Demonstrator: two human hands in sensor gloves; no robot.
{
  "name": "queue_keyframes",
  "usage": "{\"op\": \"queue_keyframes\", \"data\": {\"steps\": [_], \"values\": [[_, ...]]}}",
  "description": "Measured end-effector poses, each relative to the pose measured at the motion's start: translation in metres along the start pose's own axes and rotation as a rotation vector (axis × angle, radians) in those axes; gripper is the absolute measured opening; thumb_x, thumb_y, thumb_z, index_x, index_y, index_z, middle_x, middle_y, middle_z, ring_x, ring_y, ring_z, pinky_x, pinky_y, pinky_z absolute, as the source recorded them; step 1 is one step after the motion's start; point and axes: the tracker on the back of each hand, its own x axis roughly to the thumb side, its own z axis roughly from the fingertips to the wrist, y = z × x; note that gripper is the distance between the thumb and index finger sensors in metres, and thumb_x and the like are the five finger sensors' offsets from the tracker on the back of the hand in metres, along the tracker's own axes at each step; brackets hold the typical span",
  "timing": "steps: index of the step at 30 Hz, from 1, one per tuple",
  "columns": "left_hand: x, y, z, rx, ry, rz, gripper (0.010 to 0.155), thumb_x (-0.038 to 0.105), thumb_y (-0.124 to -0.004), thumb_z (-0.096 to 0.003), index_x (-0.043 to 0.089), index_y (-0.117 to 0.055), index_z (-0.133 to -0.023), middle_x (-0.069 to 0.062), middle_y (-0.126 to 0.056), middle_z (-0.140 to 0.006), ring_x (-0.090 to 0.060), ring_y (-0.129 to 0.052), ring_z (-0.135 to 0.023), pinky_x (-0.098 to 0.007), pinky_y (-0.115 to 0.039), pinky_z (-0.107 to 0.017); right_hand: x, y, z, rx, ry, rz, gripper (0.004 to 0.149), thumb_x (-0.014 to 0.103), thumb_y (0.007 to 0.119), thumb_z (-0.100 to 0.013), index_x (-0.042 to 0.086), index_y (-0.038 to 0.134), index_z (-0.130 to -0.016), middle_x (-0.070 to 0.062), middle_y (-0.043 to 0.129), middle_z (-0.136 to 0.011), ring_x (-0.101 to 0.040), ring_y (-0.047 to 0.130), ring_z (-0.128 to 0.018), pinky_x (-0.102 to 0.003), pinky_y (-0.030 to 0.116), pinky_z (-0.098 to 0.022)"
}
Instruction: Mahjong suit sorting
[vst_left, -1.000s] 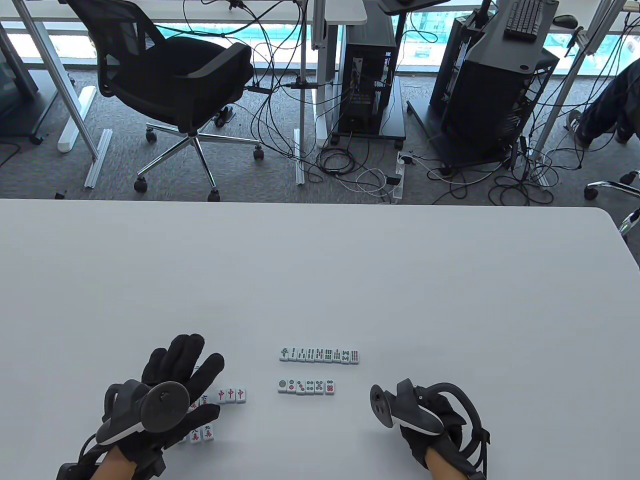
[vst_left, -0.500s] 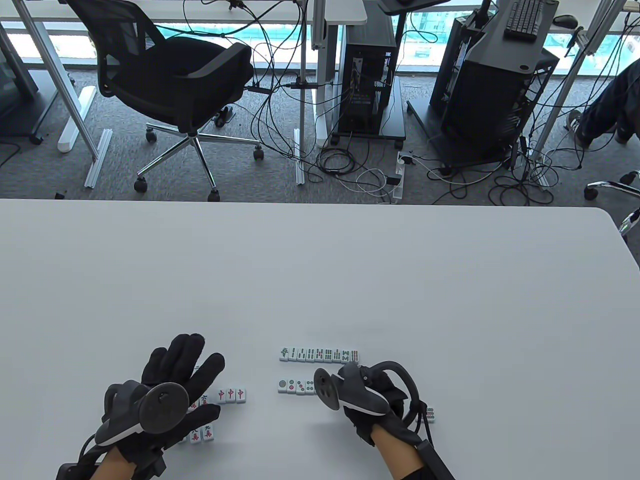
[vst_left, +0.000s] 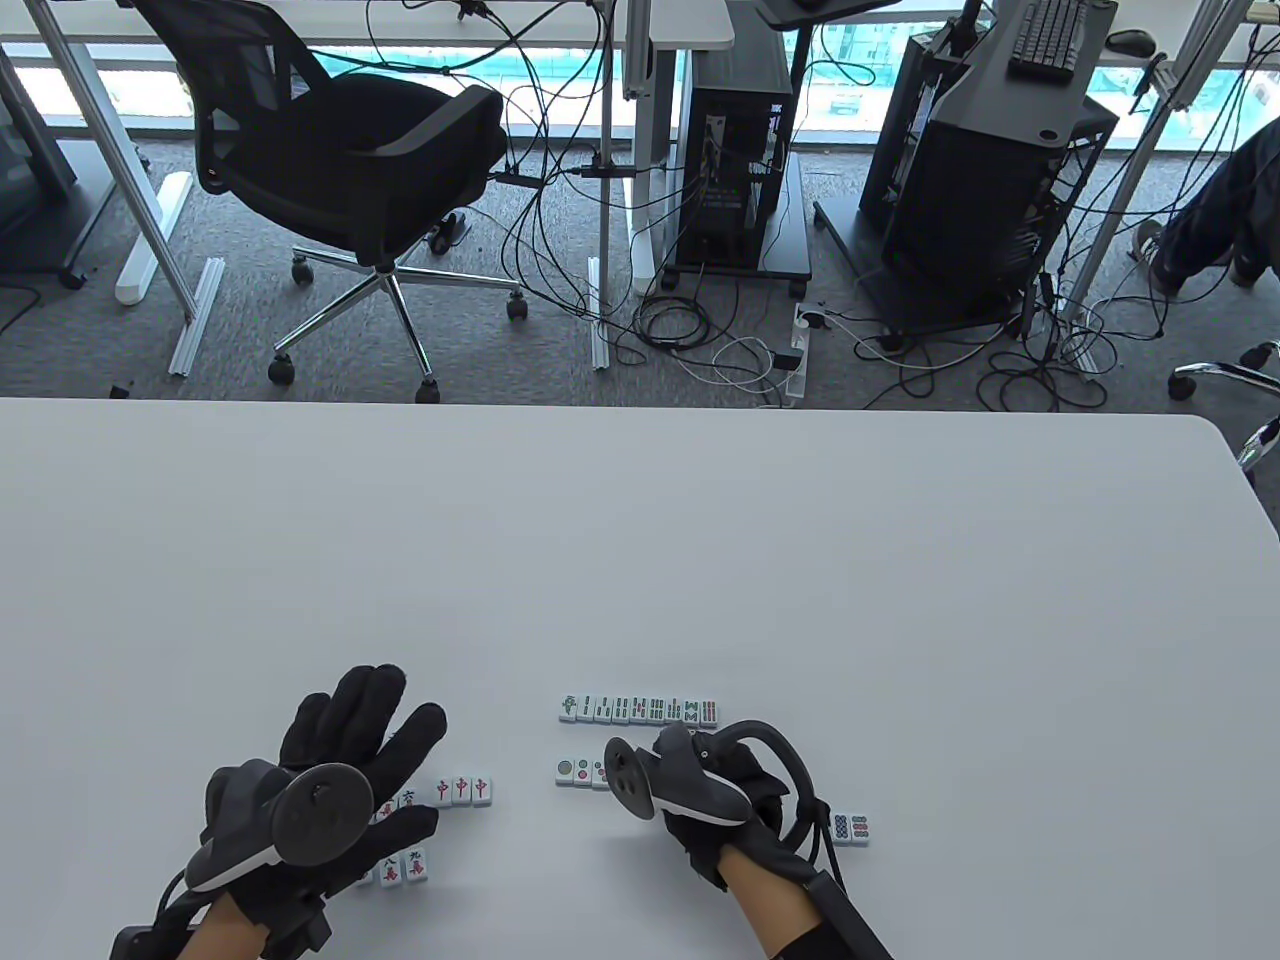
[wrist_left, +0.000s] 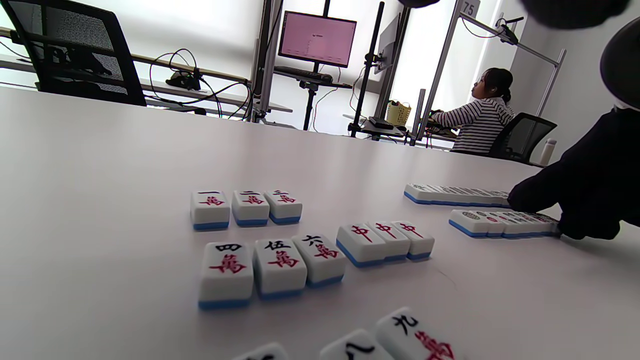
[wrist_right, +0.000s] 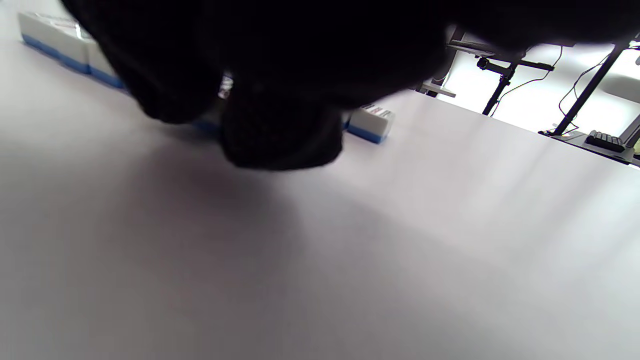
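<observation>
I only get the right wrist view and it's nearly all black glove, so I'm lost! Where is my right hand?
Observer: Your right hand covers the right end of the short row of white dot-suit mahjong tiles on the pale grey table.
Operator: Are any dot tiles outside that row?
Observer: Yes, two loose white dot-suit tiles lie side by side, just right of your wrist.
Operator: And my other hand?
Observer: Your left hand is spread, fingers straight, over the white tiles with red characters.
</observation>
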Motion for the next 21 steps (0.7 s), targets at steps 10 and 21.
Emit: {"op": "queue_keyframes", "data": {"steps": [10, 21], "values": [[0.000, -0.001, 0.000, -0.008, 0.003, -0.006, 0.081, 0.071, -0.064, -0.0367, 0.044, -0.034, -0.107, 0.013, 0.002, -0.113, -0.021, -0.005, -0.114, -0.058, -0.019, -0.082, -0.063, -0.003, 0.040, 0.051, 0.162, -0.009, 0.064, 0.038, 0.082, -0.038, 0.010, 0.069, -0.094, -0.004, 0.098, -0.047, -0.011, 0.092, -0.016, -0.030, 0.085, -0.013], [0.000, 0.000, -0.001, -0.018, 0.016, -0.013, 0.081, 0.071, -0.064, -0.0366, 0.044, -0.033, -0.107, 0.013, 0.002, -0.113, -0.021, -0.006, -0.114, -0.058, -0.019, -0.082, -0.113, 0.022, 0.070, 0.178, 0.260, -0.018, 0.065, 0.038, 0.085, -0.036, 0.011, 0.070, -0.093, -0.003, 0.099, -0.043, -0.009, 0.091, -0.013, -0.029, 0.084, -0.010]]}}
